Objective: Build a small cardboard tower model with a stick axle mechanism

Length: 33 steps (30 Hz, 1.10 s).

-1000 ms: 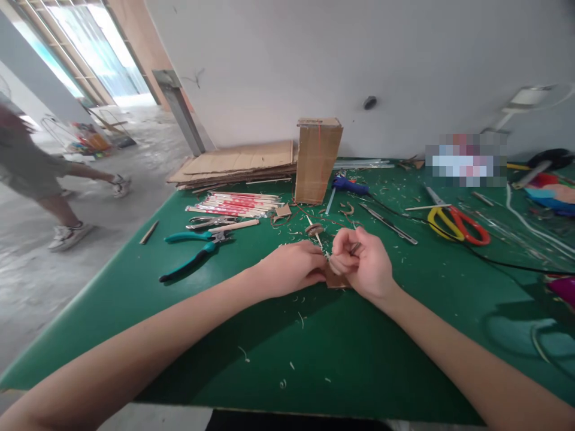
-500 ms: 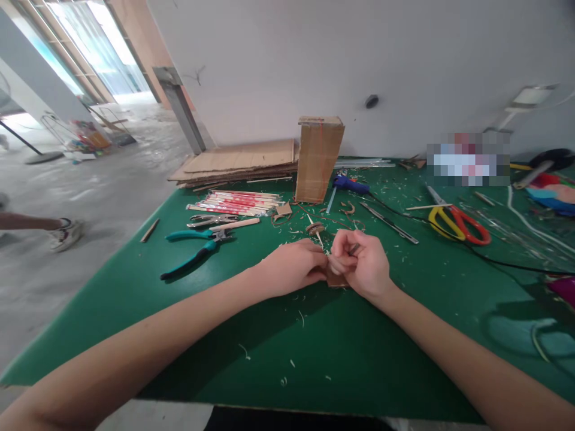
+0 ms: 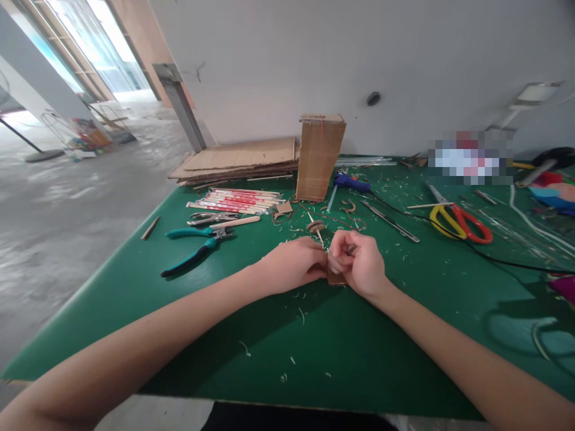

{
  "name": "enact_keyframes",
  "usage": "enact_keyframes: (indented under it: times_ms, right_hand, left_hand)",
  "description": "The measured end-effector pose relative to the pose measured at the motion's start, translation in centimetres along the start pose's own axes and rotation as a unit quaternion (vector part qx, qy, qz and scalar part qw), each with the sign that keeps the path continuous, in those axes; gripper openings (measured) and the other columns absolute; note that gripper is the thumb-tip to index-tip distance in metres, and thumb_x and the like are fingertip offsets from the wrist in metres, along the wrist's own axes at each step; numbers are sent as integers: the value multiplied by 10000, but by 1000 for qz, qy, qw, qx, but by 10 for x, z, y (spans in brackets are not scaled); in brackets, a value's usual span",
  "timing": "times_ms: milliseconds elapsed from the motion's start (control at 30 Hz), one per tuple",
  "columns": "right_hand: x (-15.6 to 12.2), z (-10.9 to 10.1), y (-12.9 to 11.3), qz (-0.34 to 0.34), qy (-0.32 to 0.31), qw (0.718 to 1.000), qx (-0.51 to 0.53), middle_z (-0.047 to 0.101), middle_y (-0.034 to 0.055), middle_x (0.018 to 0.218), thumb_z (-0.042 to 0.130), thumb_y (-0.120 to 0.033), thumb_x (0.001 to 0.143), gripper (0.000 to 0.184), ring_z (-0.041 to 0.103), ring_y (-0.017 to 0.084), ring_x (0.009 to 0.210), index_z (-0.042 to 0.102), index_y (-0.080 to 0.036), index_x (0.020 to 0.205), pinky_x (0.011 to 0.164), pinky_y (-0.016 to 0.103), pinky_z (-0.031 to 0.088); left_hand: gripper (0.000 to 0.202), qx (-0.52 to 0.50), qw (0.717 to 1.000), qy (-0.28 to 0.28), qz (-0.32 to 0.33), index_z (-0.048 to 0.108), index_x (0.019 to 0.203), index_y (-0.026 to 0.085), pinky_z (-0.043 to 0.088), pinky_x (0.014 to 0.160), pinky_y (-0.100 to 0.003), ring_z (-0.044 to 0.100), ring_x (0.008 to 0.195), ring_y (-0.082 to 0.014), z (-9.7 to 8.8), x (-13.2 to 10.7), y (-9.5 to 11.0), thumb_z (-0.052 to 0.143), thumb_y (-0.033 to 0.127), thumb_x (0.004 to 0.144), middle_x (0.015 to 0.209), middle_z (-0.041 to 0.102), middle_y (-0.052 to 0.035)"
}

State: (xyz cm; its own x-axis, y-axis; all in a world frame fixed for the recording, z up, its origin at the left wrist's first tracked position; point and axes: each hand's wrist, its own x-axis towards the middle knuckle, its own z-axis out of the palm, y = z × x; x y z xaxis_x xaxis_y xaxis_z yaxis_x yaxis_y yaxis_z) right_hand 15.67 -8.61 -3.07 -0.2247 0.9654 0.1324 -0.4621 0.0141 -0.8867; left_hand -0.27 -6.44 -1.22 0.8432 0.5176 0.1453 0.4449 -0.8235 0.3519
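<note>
My left hand (image 3: 294,264) rests on the green table (image 3: 372,353) with its fingers curled onto a small brown cardboard piece (image 3: 335,278). My right hand (image 3: 359,261) is closed in a pinch right beside it, over the same piece, holding a thin tool whose tip is hidden by the fingers. The two hands touch. Just beyond them lies a thin stick with a small cardboard disc (image 3: 315,227) on it. Shavings lie scattered around.
Teal pliers (image 3: 197,244), metal cutters (image 3: 210,219) and wrapped chopsticks (image 3: 236,202) lie left. An upright cardboard box (image 3: 318,158) and flat cardboard sheets (image 3: 238,159) stand behind. A craft knife (image 3: 390,222), yellow and red scissors (image 3: 458,221), a blue glue gun (image 3: 353,183) and a black cord (image 3: 503,261) lie right.
A person walking across the floor at the left has gone out of view. My hands have stayed together on the cardboard piece, shifting only slightly.
</note>
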Motion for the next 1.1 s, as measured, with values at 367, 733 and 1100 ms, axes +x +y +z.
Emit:
enact_keyframes:
  times_ms: [367,733,1100]
  right_hand:
    - [-4,1,2,-20,-30,986,-161,205,-88,421,333,-363,849,378,191,76,363,513,-194,562,389,232,161]
    - [-2,-27,-47,-187,99,895,-392,277,-61,447,298,-378,889,360,277,112,411,520,-224,650,462,271,235]
    - [14,-52,-23,-166,-4,594,-788,639,87,981,429,-341,889,258,543,246,906,583,-181,1020,754,369,398]
  left_hand:
    - [160,-20,1000,1,-13,686,911,215,463,753,-276,595,861,-180,-5,3,2,560,261,824,893,641,-33]
    - [95,-32,999,5,-31,607,824,181,435,698,-271,561,834,-172,-5,3,2,574,270,826,850,607,-24]
    - [111,31,999,8,-10,564,767,170,392,726,-294,549,802,-165,-8,5,5,523,231,850,798,606,-17]
